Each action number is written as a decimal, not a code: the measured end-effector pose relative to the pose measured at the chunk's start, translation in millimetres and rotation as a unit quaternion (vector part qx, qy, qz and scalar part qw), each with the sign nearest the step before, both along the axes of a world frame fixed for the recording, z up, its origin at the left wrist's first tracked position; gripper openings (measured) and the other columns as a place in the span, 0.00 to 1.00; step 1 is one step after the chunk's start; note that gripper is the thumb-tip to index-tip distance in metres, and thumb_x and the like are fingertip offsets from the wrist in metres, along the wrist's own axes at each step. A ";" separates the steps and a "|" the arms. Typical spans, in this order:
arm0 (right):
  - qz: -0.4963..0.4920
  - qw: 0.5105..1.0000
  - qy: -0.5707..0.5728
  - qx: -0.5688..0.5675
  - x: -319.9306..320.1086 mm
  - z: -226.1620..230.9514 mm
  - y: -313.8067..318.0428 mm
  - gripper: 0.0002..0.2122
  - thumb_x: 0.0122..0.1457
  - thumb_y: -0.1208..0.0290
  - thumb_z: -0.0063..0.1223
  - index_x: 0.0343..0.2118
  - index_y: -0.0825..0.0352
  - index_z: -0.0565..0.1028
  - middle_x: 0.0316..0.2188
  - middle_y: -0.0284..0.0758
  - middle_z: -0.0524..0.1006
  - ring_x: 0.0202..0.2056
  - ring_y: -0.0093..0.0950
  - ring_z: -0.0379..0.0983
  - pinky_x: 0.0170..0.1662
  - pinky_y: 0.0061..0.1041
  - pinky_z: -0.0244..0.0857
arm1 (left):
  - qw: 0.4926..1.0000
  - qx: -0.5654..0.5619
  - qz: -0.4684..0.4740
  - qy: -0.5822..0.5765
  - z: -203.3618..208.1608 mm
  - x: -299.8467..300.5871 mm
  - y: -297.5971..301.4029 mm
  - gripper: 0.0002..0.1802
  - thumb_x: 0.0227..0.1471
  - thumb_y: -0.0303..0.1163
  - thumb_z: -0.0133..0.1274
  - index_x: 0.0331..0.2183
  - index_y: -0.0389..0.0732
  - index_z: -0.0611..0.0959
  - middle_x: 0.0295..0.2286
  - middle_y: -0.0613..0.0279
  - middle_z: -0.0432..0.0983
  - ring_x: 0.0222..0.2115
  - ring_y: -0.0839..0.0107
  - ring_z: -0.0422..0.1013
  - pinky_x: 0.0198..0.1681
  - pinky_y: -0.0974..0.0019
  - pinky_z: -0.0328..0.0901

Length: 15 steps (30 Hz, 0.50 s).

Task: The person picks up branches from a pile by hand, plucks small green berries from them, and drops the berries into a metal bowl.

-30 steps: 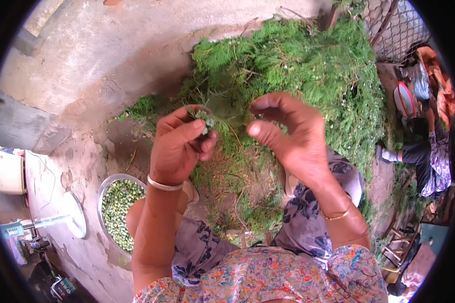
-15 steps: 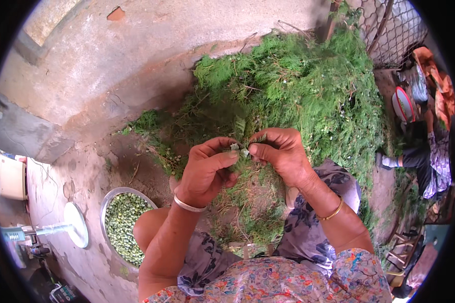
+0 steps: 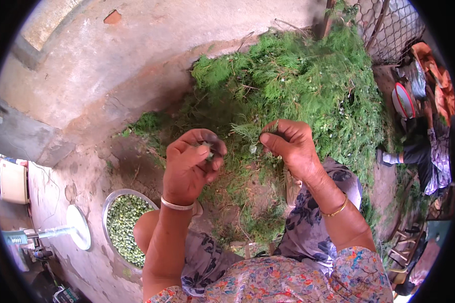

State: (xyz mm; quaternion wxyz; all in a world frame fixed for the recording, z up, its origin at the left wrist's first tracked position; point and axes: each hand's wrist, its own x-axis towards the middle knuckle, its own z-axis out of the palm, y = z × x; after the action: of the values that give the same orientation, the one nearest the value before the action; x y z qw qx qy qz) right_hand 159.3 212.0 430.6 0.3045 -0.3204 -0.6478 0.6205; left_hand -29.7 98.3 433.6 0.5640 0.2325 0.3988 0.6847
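Observation:
Between the thumb and fingers of my right hand (image 3: 297,151) is a small evergreen sprig (image 3: 245,132), its feathery tip pointing left. A pale green cone (image 3: 253,149) hangs on it close to my fingertips. My left hand (image 3: 182,169) is apart from the sprig, with its fingers curled around a small pale green cone (image 3: 209,152). The curled fingers partly hide whatever else lies in that palm. Beyond both hands spreads a large heap of cut evergreen branches (image 3: 308,76). A round metal basin (image 3: 104,217) of small green cones stands to my left.
A weathered wall (image 3: 136,55) borders the heap at the far side. On the left stand a white fan-like stand (image 3: 78,227) and a cream box (image 3: 13,182). Another person (image 3: 429,159) sits at the right beside a red-rimmed basin (image 3: 403,100). Loose sprigs litter the ground between my legs.
My hands have parted from their meeting point. The left moved left and nearer with a small cone; the right moved slightly right and away, keeping the sprig.

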 end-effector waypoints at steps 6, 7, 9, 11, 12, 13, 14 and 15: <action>0.000 0.999 -0.039 0.015 -4.0 -3.8 -3.9 0.04 0.52 0.77 0.54 0.23 0.70 0.74 0.17 0.26 0.72 0.21 0.12 0.62 0.23 0.17 0.56 | 0.975 -0.107 -0.051 0.189 -10.5 36.4 6.7 0.07 0.47 0.30 0.57 0.27 0.37 0.77 0.17 0.70 0.70 0.14 0.84 0.61 0.14 0.79 0.52; 0.004 0.999 -0.036 0.029 -6.6 -2.5 -5.0 0.04 0.52 0.77 0.54 0.22 0.71 0.74 0.16 0.27 0.71 0.20 0.13 0.62 0.23 0.17 0.56 | 0.975 -0.116 -0.050 0.183 -12.5 36.8 7.6 0.07 0.47 0.30 0.57 0.27 0.37 0.77 0.17 0.70 0.70 0.14 0.84 0.61 0.14 0.79 0.52; 0.010 0.999 -0.040 0.031 -6.7 -5.4 -3.2 0.05 0.51 0.77 0.54 0.22 0.71 0.73 0.15 0.28 0.71 0.20 0.14 0.62 0.22 0.18 0.56 | 0.955 -0.092 -0.032 0.281 -16.0 37.4 11.6 0.08 0.47 0.30 0.56 0.23 0.35 0.78 0.16 0.69 0.70 0.13 0.84 0.60 0.14 0.77 0.53; -0.035 0.975 -0.082 0.203 -7.0 -15.9 1.5 0.05 0.50 0.79 0.53 0.21 0.73 0.71 0.13 0.33 0.68 0.19 0.16 0.61 0.22 0.20 0.57 | 0.959 -0.122 -0.031 0.255 -4.5 37.5 8.4 0.09 0.47 0.29 0.55 0.21 0.33 0.78 0.16 0.66 0.71 0.13 0.83 0.61 0.15 0.77 0.54; -0.064 0.968 -0.084 0.226 -8.7 -14.0 3.1 0.05 0.49 0.80 0.53 0.20 0.73 0.70 0.13 0.37 0.66 0.18 0.19 0.60 0.22 0.23 0.58 | 0.970 -0.100 -0.042 0.215 -0.9 32.9 4.2 0.09 0.46 0.29 0.55 0.21 0.34 0.79 0.15 0.67 0.71 0.13 0.84 0.61 0.15 0.78 0.54; -0.064 0.970 -0.089 0.219 -6.6 -11.0 7.4 0.05 0.49 0.80 0.53 0.20 0.73 0.70 0.13 0.37 0.66 0.18 0.19 0.60 0.22 0.23 0.58 | 0.980 -0.074 -0.057 0.174 -2.1 26.3 3.5 0.08 0.46 0.30 0.56 0.21 0.34 0.79 0.15 0.68 0.71 0.14 0.84 0.62 0.16 0.79 0.55; -0.047 0.966 -0.146 0.206 -0.6 -7.4 12.7 0.03 0.50 0.79 0.52 0.24 0.73 0.72 0.15 0.34 0.69 0.20 0.17 0.62 0.24 0.21 0.59 | 0.989 -0.061 -0.083 0.103 -5.0 16.4 1.5 0.07 0.46 0.28 0.54 0.25 0.33 0.80 0.17 0.63 0.74 0.15 0.81 0.65 0.16 0.78 0.57; -0.026 0.961 -0.197 0.193 3.7 -6.5 16.6 0.02 0.51 0.79 0.52 0.27 0.72 0.74 0.17 0.31 0.72 0.22 0.16 0.65 0.26 0.19 0.61 | 0.989 -0.067 -0.080 0.102 -8.1 10.5 -0.3 0.07 0.46 0.28 0.54 0.25 0.33 0.80 0.17 0.63 0.74 0.15 0.81 0.65 0.16 0.78 0.57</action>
State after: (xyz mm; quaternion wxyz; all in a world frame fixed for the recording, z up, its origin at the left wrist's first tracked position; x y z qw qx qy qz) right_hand 162.9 228.6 424.1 0.2426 -0.3884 -0.7938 0.4002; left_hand -19.2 98.0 425.5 0.5877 0.2941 0.4797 0.5813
